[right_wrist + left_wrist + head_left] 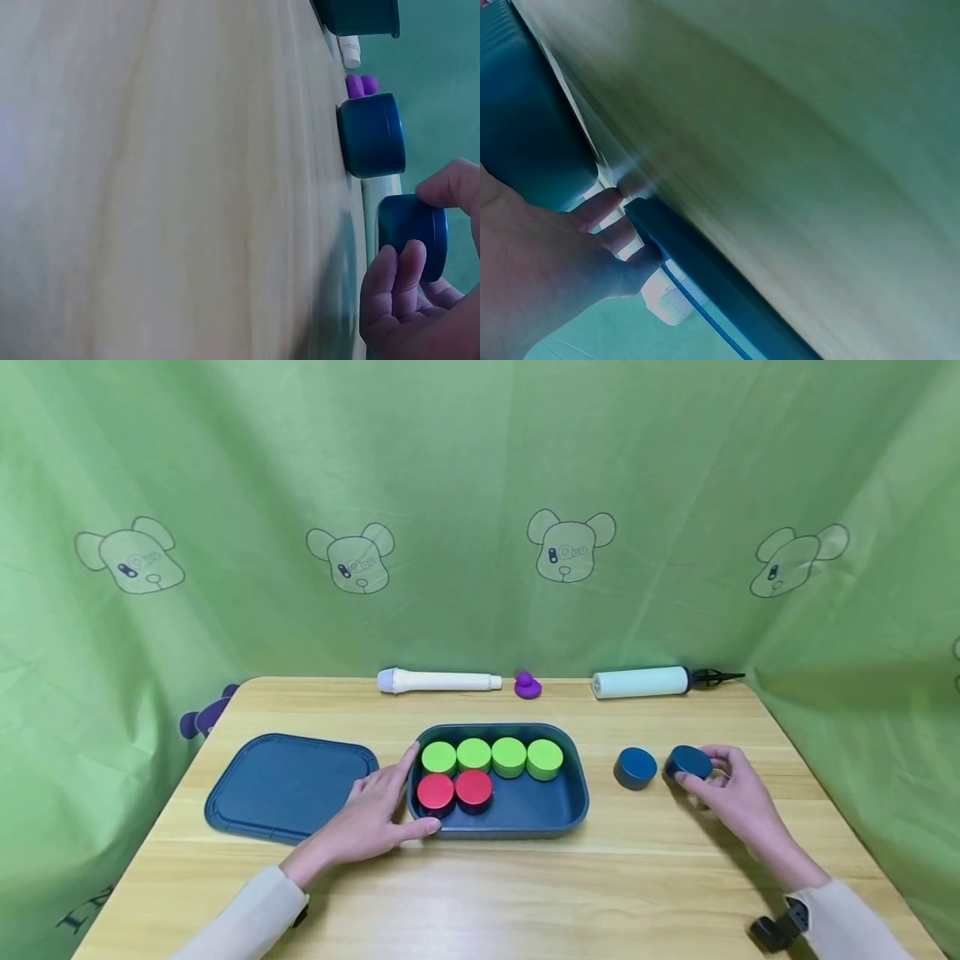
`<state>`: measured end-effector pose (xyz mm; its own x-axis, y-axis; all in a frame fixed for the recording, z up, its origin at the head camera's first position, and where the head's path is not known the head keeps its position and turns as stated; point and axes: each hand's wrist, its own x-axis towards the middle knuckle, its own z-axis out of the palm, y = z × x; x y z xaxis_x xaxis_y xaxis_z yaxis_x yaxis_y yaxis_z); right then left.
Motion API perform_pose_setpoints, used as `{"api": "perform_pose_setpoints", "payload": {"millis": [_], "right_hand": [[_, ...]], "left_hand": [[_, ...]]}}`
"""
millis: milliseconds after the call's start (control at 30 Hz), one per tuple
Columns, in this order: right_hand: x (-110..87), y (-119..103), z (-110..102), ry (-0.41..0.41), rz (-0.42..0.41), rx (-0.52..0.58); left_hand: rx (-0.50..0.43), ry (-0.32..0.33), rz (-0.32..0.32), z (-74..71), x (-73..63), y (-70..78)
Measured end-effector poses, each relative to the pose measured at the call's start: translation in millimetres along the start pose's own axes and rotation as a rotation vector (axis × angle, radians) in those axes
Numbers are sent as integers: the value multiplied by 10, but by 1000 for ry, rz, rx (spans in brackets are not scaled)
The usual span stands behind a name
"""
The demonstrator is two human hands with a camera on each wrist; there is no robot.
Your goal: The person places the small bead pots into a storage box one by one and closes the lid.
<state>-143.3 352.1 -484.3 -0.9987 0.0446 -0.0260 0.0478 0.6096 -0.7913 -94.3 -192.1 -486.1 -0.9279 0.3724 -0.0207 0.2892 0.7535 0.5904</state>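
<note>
A dark blue rectangular box (536, 814) sits mid-table, holding several round tins with green lids (508, 753) and two with red lids (474, 788). My left hand (367, 818) rests against the box's left end, fingers stretched along the side and thumb at the front corner. To the right, my right hand (738, 793) pinches a round blue tin (412, 232) between thumb and fingers; the right wrist view shows that tin tilted and just off the table. Another blue tin (635, 768) stands on the table to its left, a small gap away.
A flat dark blue lid (288, 785) lies left of the box. Along the back edge are a white microphone (446, 682), a purple rubber duck (527, 686) and a pale blue hand pump (641, 682) with a black nozzle. A green curtain (465, 527) hangs behind the wooden table.
</note>
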Motion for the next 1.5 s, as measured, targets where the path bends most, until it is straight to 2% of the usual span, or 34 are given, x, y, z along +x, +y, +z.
{"api": "perform_pose_setpoints", "payload": {"millis": [533, 1067, 1500], "right_hand": [[-133, -135, -6, 82, -17, 21], [-256, -283, 72, 179, -89, 83], [-365, -526, 151, 169, -156, 197]], "left_hand": [[-7, -8, -8, -3, -3, 12], [-5, 0, -1, 5, 2, -5], [-2, -4, -4, 17, 4, -6]]}}
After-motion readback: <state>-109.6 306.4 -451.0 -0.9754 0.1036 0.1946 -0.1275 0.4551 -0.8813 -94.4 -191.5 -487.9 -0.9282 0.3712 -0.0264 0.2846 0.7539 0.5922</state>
